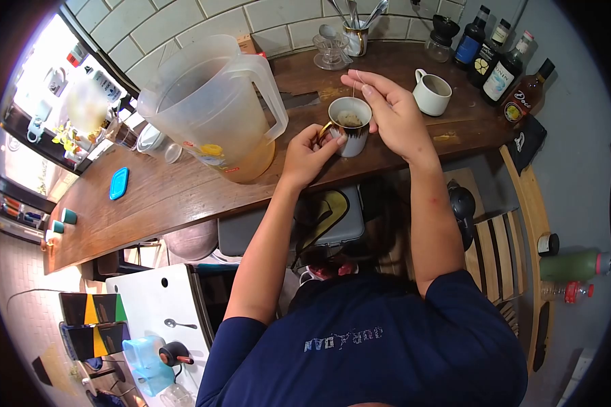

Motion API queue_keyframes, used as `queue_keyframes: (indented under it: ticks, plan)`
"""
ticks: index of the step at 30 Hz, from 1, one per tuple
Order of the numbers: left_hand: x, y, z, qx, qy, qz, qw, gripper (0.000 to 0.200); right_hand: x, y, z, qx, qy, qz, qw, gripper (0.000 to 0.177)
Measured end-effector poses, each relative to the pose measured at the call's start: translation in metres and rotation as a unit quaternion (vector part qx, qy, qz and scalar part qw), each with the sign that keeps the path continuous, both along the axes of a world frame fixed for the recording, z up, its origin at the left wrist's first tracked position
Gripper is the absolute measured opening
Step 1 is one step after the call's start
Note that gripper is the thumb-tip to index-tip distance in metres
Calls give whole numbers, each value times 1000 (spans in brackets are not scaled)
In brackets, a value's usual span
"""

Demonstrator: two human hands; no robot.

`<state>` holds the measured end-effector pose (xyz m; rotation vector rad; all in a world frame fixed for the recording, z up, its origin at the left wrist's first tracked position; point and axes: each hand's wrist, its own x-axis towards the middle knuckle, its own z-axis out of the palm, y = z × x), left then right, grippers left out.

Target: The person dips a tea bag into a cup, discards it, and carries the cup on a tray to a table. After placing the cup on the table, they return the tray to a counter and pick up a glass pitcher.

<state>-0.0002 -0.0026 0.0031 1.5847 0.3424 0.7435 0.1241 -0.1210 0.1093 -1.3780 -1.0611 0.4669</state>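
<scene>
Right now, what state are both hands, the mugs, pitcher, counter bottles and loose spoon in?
Patterned mug: upright, tea bag inside
Left hand: closed around the mug's handle
Right hand: beside the mug, grip unclear
White mug: upright, contents unclear
Pitcher: upright, uncovered, amber liquid low
Four counter bottles: upright, capped
Loose spoon: lying flat

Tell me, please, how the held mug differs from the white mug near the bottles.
The held mug has dark patterning and a gold handle; the white mug looks plain, handle included. The left hand grasps the held mug; the white mug stands untouched. Both are open-topped.
</scene>
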Motion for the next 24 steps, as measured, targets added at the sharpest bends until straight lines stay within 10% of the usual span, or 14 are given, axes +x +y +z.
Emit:
queue_keyframes:
  ticks: [24]
  plan:
    - [0, 0, -1, 1, -7, -5, 1000, 21, 6, -3, -9, 48, -11, -10, 999, 32]
